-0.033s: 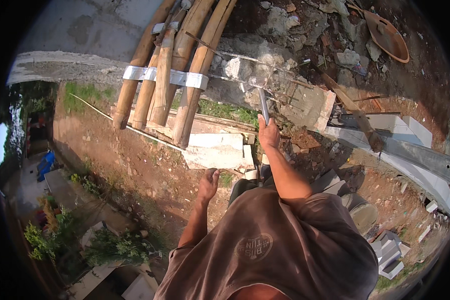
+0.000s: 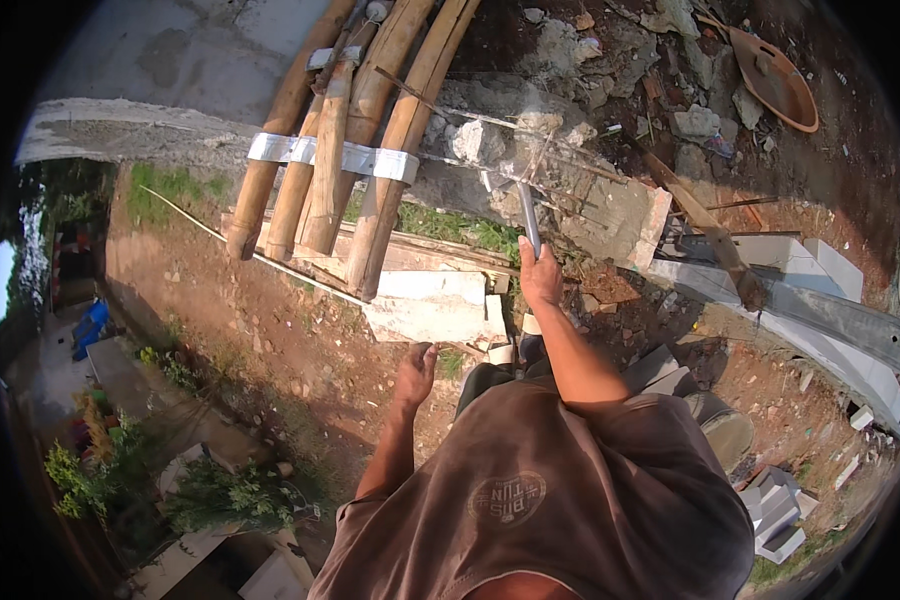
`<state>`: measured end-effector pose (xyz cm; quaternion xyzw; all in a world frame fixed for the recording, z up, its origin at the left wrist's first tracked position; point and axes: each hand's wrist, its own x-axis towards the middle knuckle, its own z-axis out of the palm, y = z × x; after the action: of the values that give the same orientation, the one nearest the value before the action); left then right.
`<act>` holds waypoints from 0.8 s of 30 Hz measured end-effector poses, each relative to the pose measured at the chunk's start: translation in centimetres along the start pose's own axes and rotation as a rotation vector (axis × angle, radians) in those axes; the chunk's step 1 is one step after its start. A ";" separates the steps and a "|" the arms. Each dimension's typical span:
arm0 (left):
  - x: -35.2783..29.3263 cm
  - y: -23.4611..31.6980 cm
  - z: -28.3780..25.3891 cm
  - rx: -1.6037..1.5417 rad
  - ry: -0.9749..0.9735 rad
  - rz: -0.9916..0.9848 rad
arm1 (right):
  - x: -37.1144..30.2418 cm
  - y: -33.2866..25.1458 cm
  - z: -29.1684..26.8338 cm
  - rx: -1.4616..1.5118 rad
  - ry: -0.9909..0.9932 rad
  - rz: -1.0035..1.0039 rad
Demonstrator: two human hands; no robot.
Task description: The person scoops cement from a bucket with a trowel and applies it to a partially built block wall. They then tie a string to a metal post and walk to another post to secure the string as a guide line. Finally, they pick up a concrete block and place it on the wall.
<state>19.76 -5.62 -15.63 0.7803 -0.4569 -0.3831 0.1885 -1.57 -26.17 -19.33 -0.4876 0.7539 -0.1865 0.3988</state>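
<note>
The person wears a loose brown T-shirt (image 2: 590,470) of soft, creased cloth, paler where sunlight catches its folds. A round, faded print (image 2: 507,498) in a lighter tone sits on it, a ring enclosing some lettering. The neckline (image 2: 520,572) is rounded, and the short sleeves are wide: the right sleeve (image 2: 645,425) and the left sleeve (image 2: 358,512) leave both forearms uncovered. The left hand (image 2: 417,370) and right hand (image 2: 541,275) are bare. Dark legwear (image 2: 482,378) shows in a small patch beyond the hem.
</note>
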 end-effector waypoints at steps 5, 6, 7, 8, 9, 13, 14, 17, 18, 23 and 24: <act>-1.8 -1.4 0.7 -0.040 -0.007 -0.141 | -4.0 4.7 -3.6 -0.171 -0.190 -0.156; -2.2 -1.3 0.7 -0.032 -0.022 -0.161 | -3.4 5.6 -3.2 -0.241 -0.215 -0.268; -2.3 -1.8 0.7 -0.023 -0.022 -0.146 | -2.7 4.7 -3.4 -0.299 -0.264 -0.354; -2.5 -2.8 0.9 -0.012 -0.020 -0.135 | -1.7 3.2 -3.6 -0.356 -0.318 -0.441; -2.7 -3.8 1.0 -0.001 -0.017 -0.126 | -0.6 1.5 -3.7 -0.414 -0.371 -0.530; -4.6 -7.6 0.0 0.031 0.040 -0.177 | 0.6 -1.6 -0.3 -0.244 -0.144 -0.227; -5.7 -8.4 0.3 -0.029 0.070 -0.230 | -0.8 -1.4 0.7 -0.196 -0.154 -0.214; -9.2 -10.8 0.6 0.030 0.036 -0.273 | -2.8 -0.9 0.9 -0.188 -0.281 -0.304; -10.6 -12.3 1.0 0.082 -0.003 -0.236 | -2.6 -1.2 0.0 -0.250 -0.330 -0.399; -14.8 -17.6 2.5 0.099 0.029 -0.312 | 1.1 -2.3 -0.6 -0.249 -0.075 -0.224; -15.2 -18.2 2.4 0.051 0.039 -0.416 | -0.4 -2.1 0.4 -0.144 -0.094 -0.139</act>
<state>23.82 16.86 -22.43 0.8695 -0.2919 -0.3871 0.0943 0.03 -26.68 -17.98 -0.5744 0.7102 -0.1360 0.3835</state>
